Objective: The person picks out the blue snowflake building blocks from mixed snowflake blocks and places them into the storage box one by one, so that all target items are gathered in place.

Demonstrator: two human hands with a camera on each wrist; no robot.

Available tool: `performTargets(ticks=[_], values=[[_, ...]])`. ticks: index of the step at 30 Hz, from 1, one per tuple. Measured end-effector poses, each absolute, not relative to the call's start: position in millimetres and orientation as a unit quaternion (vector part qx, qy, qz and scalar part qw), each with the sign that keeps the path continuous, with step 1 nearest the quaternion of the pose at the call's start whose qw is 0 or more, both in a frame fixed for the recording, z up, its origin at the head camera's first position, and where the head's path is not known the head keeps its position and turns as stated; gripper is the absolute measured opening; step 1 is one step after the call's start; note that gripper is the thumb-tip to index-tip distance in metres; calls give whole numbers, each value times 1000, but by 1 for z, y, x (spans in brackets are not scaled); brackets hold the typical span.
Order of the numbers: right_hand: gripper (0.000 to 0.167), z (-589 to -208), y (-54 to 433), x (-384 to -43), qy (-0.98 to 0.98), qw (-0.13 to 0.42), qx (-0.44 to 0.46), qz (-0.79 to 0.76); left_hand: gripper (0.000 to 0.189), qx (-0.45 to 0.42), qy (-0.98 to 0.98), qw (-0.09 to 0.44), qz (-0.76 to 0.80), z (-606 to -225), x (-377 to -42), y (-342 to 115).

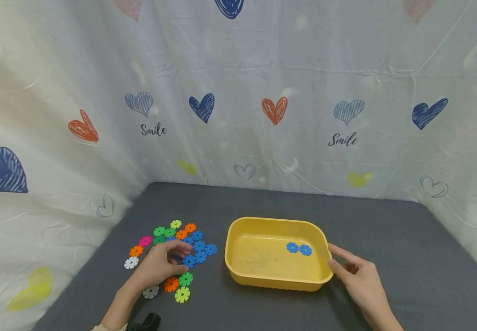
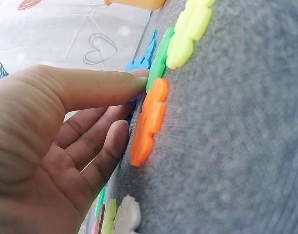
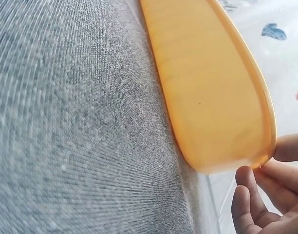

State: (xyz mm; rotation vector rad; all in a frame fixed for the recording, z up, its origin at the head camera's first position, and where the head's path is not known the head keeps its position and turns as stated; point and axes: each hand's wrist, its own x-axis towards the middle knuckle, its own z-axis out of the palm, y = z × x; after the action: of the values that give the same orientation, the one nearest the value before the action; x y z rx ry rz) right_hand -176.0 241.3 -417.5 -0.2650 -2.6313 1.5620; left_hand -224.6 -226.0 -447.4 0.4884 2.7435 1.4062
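My left hand [image 1: 161, 264] reaches over a group of blue snowflake discs [image 1: 200, 245] on the left of the table. Its thumb tip is beside the nearest blue disc [image 1: 189, 261], and a gap shows between thumb and fingers. In the left wrist view the thumb lies next to a green disc [image 2: 160, 59] and an orange disc [image 2: 150, 124]. My right hand [image 1: 360, 280] holds the right end of a yellow plastic basin [image 1: 277, 281] by its rim, thumb and fingertips against it. Two blue discs [image 1: 298, 248] lie inside the basin.
Around the left hand lie loose discs: green [image 1: 159, 231], pink [image 1: 145, 241], white [image 1: 131, 262], orange [image 1: 136, 251] and yellow-green [image 1: 182, 294]. A dark grey cloth [image 1: 288, 312] covers the table. A curtain printed with hearts [image 1: 238, 147] hangs behind.
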Motion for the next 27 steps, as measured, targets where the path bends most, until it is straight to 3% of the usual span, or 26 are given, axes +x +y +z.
performTargets(ticks=[27], values=[[55,-416,240,-176,-856,19,-94,508,44,166,873,34,458,-447,-225,-230]])
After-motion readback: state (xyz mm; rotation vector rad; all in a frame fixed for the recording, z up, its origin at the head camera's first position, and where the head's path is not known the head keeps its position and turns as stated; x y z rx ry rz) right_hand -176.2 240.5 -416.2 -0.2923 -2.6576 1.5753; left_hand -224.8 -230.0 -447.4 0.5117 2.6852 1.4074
